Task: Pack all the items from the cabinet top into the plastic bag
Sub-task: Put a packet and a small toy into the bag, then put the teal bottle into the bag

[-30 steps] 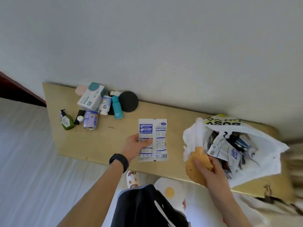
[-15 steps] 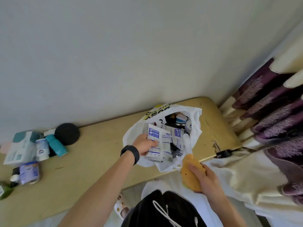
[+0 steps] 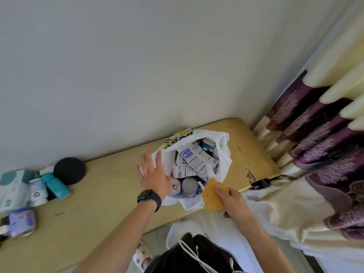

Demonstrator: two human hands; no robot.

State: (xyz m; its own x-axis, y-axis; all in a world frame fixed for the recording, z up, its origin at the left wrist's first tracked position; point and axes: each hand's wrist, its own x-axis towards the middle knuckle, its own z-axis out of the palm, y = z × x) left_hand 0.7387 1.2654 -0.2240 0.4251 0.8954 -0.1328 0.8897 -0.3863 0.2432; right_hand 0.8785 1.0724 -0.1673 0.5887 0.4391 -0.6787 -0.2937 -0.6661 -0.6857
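A white plastic bag (image 3: 223,156) lies open on the wooden cabinet top (image 3: 102,196), holding white and blue sachets (image 3: 197,160), small tins and other packs. My left hand (image 3: 153,174) hovers flat at the bag's left rim, fingers spread and holding nothing. My right hand (image 3: 232,200) grips an orange round sponge-like thing (image 3: 211,196) together with the bag's near edge. Remaining items sit at the far left: a black round pad (image 3: 69,173), a teal bottle (image 3: 56,186), a white jar (image 3: 38,191), a white and teal box (image 3: 11,189), a purple tin (image 3: 21,221).
A grey wall runs behind the cabinet. Purple and cream curtains (image 3: 319,138) hang at the right, with cream fabric (image 3: 285,209) draped below the cabinet's right corner. A dark clip (image 3: 260,184) sits at that corner. My dark shorts and a slipper show below.
My left hand carried the white and blue sachet from the cabinet top into the bag, let it go and pulled back open. The view swung right toward the bag.
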